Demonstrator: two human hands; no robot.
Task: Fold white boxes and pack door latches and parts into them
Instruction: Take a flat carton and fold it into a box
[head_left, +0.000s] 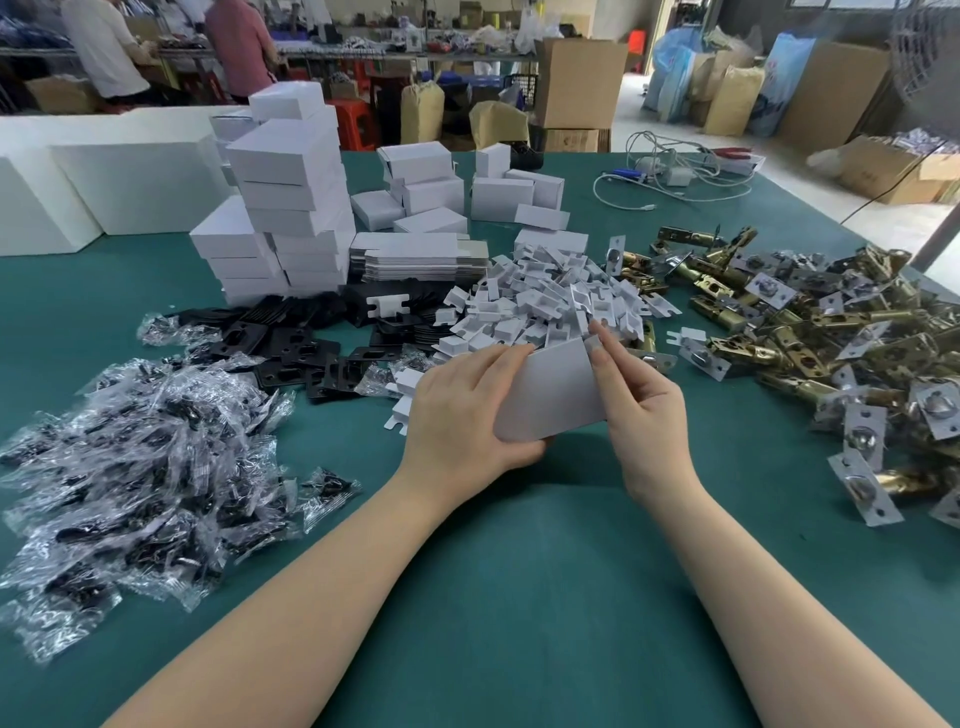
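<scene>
One white box (548, 392) is up off the counter (519, 571) near its middle, long axis running from lower left up to the right. Left hand (462, 410) wraps its fingers round the lower end; right hand (641, 410) pinches a flap at the top corner. One heap of brass latches (810, 332) sits toward the right edge, one pile of bagged screws (140, 441) toward the left edge, too many to count.

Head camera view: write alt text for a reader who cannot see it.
Two hands, left hand and right hand, hold a white box above a green table, folding a flap at its upper right corner. Around them lie bagged screws at left, black plates, white card inserts, brass door latches at right, and stacked finished boxes behind.
</scene>
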